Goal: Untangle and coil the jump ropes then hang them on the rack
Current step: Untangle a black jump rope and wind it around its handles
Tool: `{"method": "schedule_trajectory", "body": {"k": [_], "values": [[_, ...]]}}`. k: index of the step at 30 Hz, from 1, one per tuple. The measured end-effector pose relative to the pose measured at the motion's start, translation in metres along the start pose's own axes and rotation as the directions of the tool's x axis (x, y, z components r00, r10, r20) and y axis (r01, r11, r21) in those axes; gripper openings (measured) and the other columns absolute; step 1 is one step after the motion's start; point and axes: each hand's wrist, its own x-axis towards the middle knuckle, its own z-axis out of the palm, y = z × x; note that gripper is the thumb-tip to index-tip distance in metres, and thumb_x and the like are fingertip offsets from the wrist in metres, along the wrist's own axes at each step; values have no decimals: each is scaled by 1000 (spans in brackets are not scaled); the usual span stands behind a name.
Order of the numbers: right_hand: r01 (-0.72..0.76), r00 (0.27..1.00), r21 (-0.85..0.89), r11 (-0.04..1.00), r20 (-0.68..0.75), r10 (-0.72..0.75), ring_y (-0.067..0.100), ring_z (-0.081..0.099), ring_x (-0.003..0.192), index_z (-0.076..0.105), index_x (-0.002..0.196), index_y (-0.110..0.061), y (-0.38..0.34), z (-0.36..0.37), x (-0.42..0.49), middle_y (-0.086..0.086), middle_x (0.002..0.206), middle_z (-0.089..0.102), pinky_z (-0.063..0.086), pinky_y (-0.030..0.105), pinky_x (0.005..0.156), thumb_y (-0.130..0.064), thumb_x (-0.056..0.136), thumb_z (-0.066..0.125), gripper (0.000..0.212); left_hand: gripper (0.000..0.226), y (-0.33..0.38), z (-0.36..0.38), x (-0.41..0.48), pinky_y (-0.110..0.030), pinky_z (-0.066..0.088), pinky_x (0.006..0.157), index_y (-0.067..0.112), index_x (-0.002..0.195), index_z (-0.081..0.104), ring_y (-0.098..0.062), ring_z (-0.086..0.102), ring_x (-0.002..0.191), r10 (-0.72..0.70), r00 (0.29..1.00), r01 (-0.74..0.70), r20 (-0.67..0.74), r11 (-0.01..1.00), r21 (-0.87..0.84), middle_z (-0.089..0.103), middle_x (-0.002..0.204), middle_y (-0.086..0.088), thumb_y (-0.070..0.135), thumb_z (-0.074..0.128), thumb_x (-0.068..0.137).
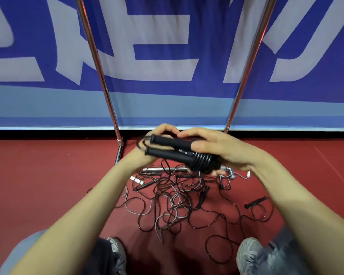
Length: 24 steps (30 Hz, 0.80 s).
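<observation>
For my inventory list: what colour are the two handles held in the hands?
Both handles are black, seen best in the head view.

Black handles (168, 148), red floor (48, 175)

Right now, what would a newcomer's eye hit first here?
Centre frame, the left hand and right hand grip a coiled rope with black handles. Below them a tangle of ropes sprawls on the red floor, in front of the chrome rack and a big blue banner.
</observation>
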Motion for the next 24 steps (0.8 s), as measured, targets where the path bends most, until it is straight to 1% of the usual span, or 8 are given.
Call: {"method": "schedule_trajectory", "body": {"k": [2,4,7,10,13,16,19,24], "values": [[-165,985,-134,977,35,171,14,59,42,40,132,-20,0,3,-1,15,81,68,47,22,37,-22,88,64,50,38,7,-10,-3,-22,51,64,10,107,54,-12,64,63,-107,994,109,33,993,-45,70,73,-1,-7,71,77],[-295,948,-299,908,24,316,17,63,48,35,133,-22,3,8,2,14,87,69,55,28,48,-29,86,67,58,40,13,-13,-3,-22,48,64,10,101,56,-14,62,61,-132,989,130,71,991,31,70,69,-6,-3,77,70],[-343,933,-537,771,-95,348,12,62,52,43,132,-26,12,8,11,0,88,60,55,30,58,-40,86,68,54,37,21,-6,-1,-19,42,61,13,97,59,-11,58,60,-128,989,113,67,974,199,69,70,-11,6,82,69],[-314,949,-740,595,-221,226,11,59,62,53,122,-32,20,1,17,-7,77,59,46,28,62,-49,88,62,40,35,24,6,-1,-23,42,54,13,102,58,-9,54,54,-93,996,88,-2,936,341,70,75,-14,13,81,75],[-362,925,-844,396,-378,40,22,60,87,50,120,-34,28,-4,22,-4,94,62,43,34,71,-54,89,55,37,33,26,13,0,-21,42,47,13,110,52,-10,51,48,-74,993,103,-96,932,349,68,79,-8,10,72,84],[-428,868,-878,214,-465,-175,31,61,96,42,123,-24,30,-5,27,1,111,62,39,35,69,-52,94,48,41,32,24,17,2,-25,45,46,11,111,42,-19,53,47,-156,976,186,-150,959,213,68,76,-3,12,66,90],[-436,811,-870,232,-491,-317,31,61,93,40,119,-20,27,-6,27,2,106,63,35,34,63,-51,95,47,40,26,24,20,3,-26,43,47,7,107,41,-18,47,41,-242,959,248,-145,968,30,71,71,-12,23,58,96],[-385,778,-879,282,-474,-413,26,61,88,41,120,-21,25,-5,24,-1,102,62,43,35,64,-51,95,47,39,33,31,15,2,-22,38,52,12,109,51,-13,42,46,-352,935,351,-47,936,-25,68,64,-8,41,36,102]]}}
